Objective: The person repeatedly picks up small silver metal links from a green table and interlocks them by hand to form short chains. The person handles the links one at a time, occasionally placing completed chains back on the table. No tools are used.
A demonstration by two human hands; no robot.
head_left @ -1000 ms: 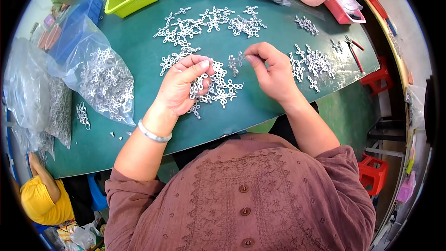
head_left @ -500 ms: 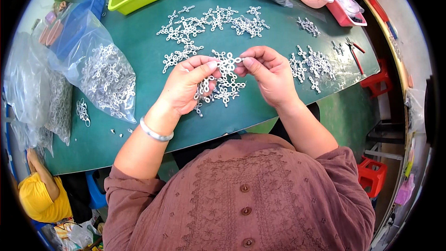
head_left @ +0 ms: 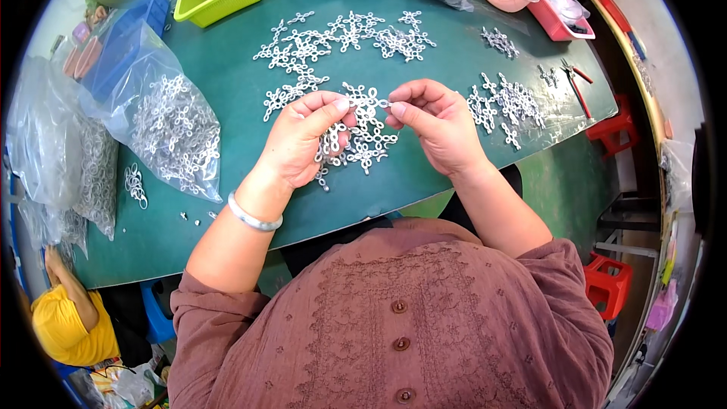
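Just above mid-frame — a silvery looped piece [head_left: 372, 94] spans two pinches, its long axis running roughly left to right! The left hand [head_left: 297, 136] grips its left end, the right hand [head_left: 441, 125] its right. Compared with a second ago, the fingertips sit closer together — the gap has narrowed.

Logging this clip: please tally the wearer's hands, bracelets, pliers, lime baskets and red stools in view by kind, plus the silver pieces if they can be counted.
Hands: 2 (left hand, right hand)
Bracelet: 1
Pliers: 1
Lime basket: 1
Red stools: 2
Total: 7, leaving out the silver pieces, too many and overlapping to count.
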